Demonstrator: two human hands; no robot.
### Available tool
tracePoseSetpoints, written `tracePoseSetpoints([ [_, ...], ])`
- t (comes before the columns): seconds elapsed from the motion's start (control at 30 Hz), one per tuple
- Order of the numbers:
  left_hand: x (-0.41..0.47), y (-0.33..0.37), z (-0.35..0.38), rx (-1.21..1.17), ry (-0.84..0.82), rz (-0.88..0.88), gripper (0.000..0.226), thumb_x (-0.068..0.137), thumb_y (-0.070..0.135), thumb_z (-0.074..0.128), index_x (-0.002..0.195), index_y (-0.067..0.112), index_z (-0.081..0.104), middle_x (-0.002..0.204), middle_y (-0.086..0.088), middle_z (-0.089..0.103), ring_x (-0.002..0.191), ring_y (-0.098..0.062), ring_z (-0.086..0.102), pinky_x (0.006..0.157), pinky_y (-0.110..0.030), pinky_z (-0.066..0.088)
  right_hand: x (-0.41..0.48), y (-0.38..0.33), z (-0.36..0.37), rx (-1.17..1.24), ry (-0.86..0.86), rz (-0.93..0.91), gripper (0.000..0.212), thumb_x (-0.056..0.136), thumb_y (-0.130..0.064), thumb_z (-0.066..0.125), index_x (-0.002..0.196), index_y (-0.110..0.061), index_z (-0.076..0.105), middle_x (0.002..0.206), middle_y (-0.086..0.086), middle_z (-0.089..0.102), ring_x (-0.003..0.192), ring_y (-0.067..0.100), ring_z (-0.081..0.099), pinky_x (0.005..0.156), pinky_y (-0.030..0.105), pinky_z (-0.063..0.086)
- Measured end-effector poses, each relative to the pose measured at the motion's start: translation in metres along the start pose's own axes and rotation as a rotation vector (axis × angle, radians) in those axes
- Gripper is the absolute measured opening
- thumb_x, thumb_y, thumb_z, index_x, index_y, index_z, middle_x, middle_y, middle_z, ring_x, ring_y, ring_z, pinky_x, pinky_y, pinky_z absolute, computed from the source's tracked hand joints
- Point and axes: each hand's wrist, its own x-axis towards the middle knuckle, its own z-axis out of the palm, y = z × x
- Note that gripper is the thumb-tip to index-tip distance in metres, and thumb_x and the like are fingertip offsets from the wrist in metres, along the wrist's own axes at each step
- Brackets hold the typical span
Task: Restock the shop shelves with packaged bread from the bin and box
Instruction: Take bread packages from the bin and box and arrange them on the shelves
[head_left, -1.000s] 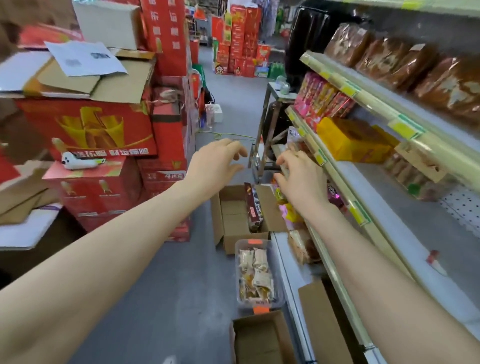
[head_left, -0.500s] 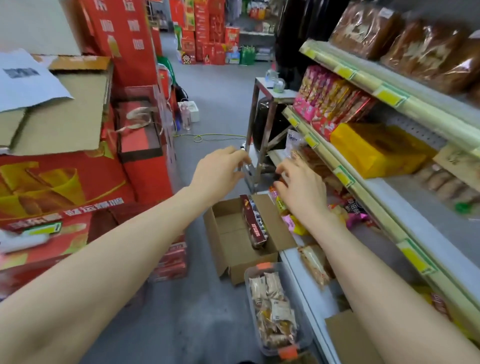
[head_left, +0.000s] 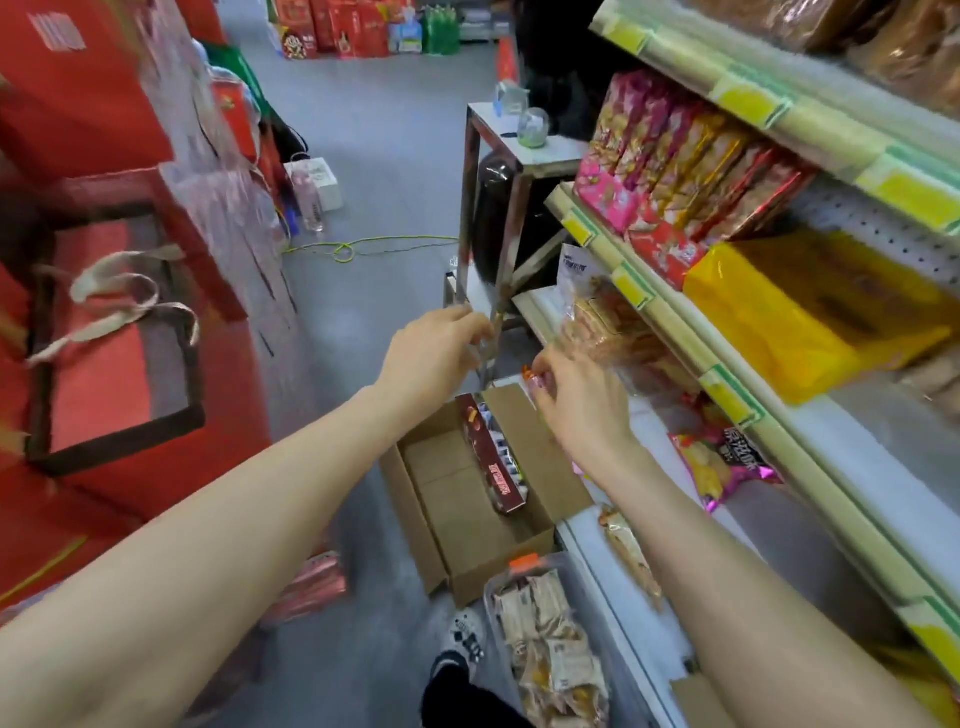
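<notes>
My right hand (head_left: 582, 410) reaches to the low shelf (head_left: 597, 540), its curled fingers at the near end of a clear bread package (head_left: 608, 332) that leans there. My left hand (head_left: 434, 353) hovers just left of it, fingers bent together beside a metal leg; blur hides whether it pinches the wrapper. Below stands an open cardboard box (head_left: 457, 519) with a dark red carton (head_left: 493, 462) inside. A clear plastic bin (head_left: 545, 644) with an orange latch holds several small wrapped breads. Another bread packet (head_left: 631, 558) lies on the low shelf.
Red cartons (head_left: 104, 338) are stacked along the left of the narrow aisle. A metal stand (head_left: 493, 171) is at the shelf's far end. The middle shelf carries pink and red packs (head_left: 675, 171) and yellow packages (head_left: 810, 312). My foot (head_left: 462, 639) is beside the bin.
I have moved forward and leaned lower. Both hands have come closer together, and the right hand has reached the clear bread package on the low shelf.
</notes>
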Motion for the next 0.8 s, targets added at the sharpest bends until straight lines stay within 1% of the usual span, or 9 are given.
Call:
tracePoseSetpoints([
  [0.07,0.024,-0.018,0.017,0.006,-0.013,0.0,0.031,0.082,0.008,0.07,0.11,0.022,0.065,0.104,0.0,0.064,0.097,-0.026,0.06,0.067,-0.041,0.053,0.025,0.008,0.015,0.017,-0.045,0.003,0.022,0.093,-0.023,0.061,0.115,-0.019,0.062,0.114,0.007,0.062,0.098,0.031,0.06,0.066,0.033,0.036],
  [0.13,0.045,-0.034,0.037,-0.007,-0.045,-0.019,0.032,0.083,0.009,0.071,0.112,0.022,0.064,0.105,0.0,0.063,0.096,-0.027,0.06,0.066,-0.04,0.052,0.046,0.016,0.031,0.022,-0.094,0.019,0.025,0.093,-0.02,0.061,0.118,-0.02,0.061,0.118,0.008,0.061,0.102,0.031,0.059,0.072,0.036,0.041],
  [0.27,0.078,-0.06,0.083,-0.014,-0.147,-0.067,0.035,0.084,0.01,0.068,0.115,0.024,0.061,0.108,0.0,0.062,0.099,-0.026,0.058,0.072,-0.044,0.053,0.082,0.033,0.065,0.031,-0.184,0.08,0.027,0.09,-0.02,0.065,0.116,-0.021,0.06,0.117,0.007,0.062,0.105,0.03,0.058,0.071,0.032,0.033],
  [0.33,0.087,-0.07,0.106,-0.026,-0.189,-0.073,0.035,0.083,0.011,0.069,0.115,0.025,0.061,0.109,0.0,0.062,0.1,-0.026,0.058,0.072,-0.044,0.053,0.092,0.04,0.081,0.065,-0.219,0.113,0.025,0.089,-0.02,0.066,0.114,-0.019,0.061,0.115,0.007,0.062,0.104,0.03,0.058,0.074,0.034,0.039],
  [0.43,0.101,-0.09,0.153,-0.036,-0.235,-0.077,0.029,0.086,0.014,0.068,0.11,0.028,0.061,0.106,0.004,0.06,0.098,-0.024,0.057,0.068,-0.04,0.052,0.112,0.054,0.121,0.122,-0.268,0.179,0.025,0.09,-0.02,0.065,0.114,-0.019,0.06,0.115,0.006,0.06,0.102,0.029,0.059,0.08,0.038,0.048],
  [0.53,0.108,-0.108,0.195,-0.078,-0.291,-0.073,0.028,0.088,0.012,0.063,0.111,0.027,0.061,0.106,0.002,0.058,0.1,-0.026,0.054,0.067,-0.038,0.048,0.123,0.066,0.157,0.127,-0.303,0.241,0.026,0.089,-0.019,0.064,0.114,-0.021,0.059,0.114,0.005,0.06,0.102,0.03,0.059,0.08,0.04,0.048],
  [0.6,0.115,-0.123,0.228,-0.092,-0.35,-0.052,0.033,0.087,0.009,0.062,0.117,0.022,0.061,0.114,-0.002,0.059,0.106,-0.028,0.053,0.073,-0.04,0.046,0.132,0.076,0.189,0.124,-0.312,0.288,0.029,0.088,-0.019,0.066,0.116,-0.019,0.06,0.113,0.007,0.061,0.103,0.032,0.058,0.081,0.04,0.047],
  [0.67,0.12,-0.141,0.264,-0.096,-0.393,-0.034,0.037,0.086,0.011,0.064,0.121,0.02,0.06,0.123,-0.004,0.059,0.11,-0.028,0.053,0.078,-0.04,0.045,0.141,0.084,0.227,0.139,-0.342,0.338,0.035,0.087,-0.019,0.067,0.121,-0.018,0.06,0.117,0.008,0.062,0.108,0.033,0.058,0.083,0.04,0.045],
  [0.8,0.122,-0.18,0.338,-0.115,-0.452,-0.001,0.042,0.081,0.006,0.067,0.121,0.017,0.062,0.12,-0.005,0.062,0.108,-0.029,0.056,0.079,-0.042,0.052,0.154,0.099,0.297,0.126,-0.382,0.381,0.042,0.088,-0.021,0.068,0.128,-0.019,0.056,0.134,0.004,0.055,0.121,0.027,0.052,0.089,0.036,0.042],
])
